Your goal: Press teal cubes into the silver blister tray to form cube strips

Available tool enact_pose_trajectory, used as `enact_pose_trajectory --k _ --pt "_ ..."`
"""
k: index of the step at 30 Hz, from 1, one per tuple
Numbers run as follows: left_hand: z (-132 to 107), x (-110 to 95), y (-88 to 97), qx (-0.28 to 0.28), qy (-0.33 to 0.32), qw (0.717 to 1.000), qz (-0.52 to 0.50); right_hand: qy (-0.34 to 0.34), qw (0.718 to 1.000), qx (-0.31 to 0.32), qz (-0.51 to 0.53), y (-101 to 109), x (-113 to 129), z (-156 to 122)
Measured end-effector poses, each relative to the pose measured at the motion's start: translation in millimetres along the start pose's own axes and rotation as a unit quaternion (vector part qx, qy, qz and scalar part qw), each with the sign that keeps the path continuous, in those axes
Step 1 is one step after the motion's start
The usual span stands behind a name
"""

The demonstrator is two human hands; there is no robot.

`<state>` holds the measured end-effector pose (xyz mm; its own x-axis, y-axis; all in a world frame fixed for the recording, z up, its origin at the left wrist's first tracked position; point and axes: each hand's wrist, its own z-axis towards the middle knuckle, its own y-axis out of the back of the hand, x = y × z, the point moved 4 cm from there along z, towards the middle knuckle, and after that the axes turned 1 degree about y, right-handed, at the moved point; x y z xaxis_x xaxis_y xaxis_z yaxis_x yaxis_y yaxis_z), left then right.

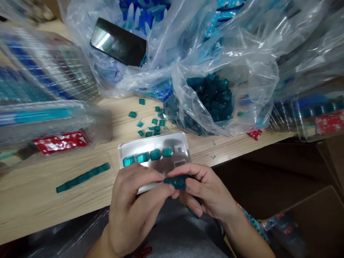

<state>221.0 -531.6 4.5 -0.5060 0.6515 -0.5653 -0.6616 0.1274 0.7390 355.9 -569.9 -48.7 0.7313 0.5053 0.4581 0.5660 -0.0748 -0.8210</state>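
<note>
Both hands meet just below a silver metal tray (128, 147) at the table's front edge. My left hand (131, 211) and my right hand (208, 195) pinch a small teal plastic piece (176, 181) between thumbs and fingertips. Several teal cubes (147, 156) sit in a row in the tray's slots. A joined strip of teal cubes (83, 177) lies on the wood to the left of the tray. Loose teal cubes (150, 123) are scattered behind the tray.
An open clear bag of teal cubes (212, 100) lies behind the tray. A black phone (118, 42) rests on more plastic bags at the back. Clear packs with red labels (60, 142) lie left and right. Cardboard boxes (309, 215) stand below the table at right.
</note>
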Motion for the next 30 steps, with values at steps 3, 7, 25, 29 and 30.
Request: enact_pose_trajectory --k 3,7,25,29,30 --pt "-5.9 -3.4 1.4 -0.002 -0.009 1.0 0.011 0.006 0.998 -0.038 -0.045 2.0 -1.8 -4.5" --pt "-14.4 -4.3 -0.9 0.033 -0.001 0.999 -0.026 -0.034 0.996 -0.057 -0.054 7.9 -14.6 -8.6" --pt "-34.5 30.8 1.3 0.127 -0.024 0.989 0.074 0.211 0.625 -0.072 -0.748 0.9 66.3 4.1" --pt "-33.1 35.0 -2.7 0.147 0.0 0.988 0.055 0.162 0.605 -0.015 -0.779 1.1 67.0 12.2" --pt "-32.1 36.2 -3.2 0.158 0.01 0.986 0.056 0.152 0.603 -0.005 -0.783 1.0 67.5 14.1"
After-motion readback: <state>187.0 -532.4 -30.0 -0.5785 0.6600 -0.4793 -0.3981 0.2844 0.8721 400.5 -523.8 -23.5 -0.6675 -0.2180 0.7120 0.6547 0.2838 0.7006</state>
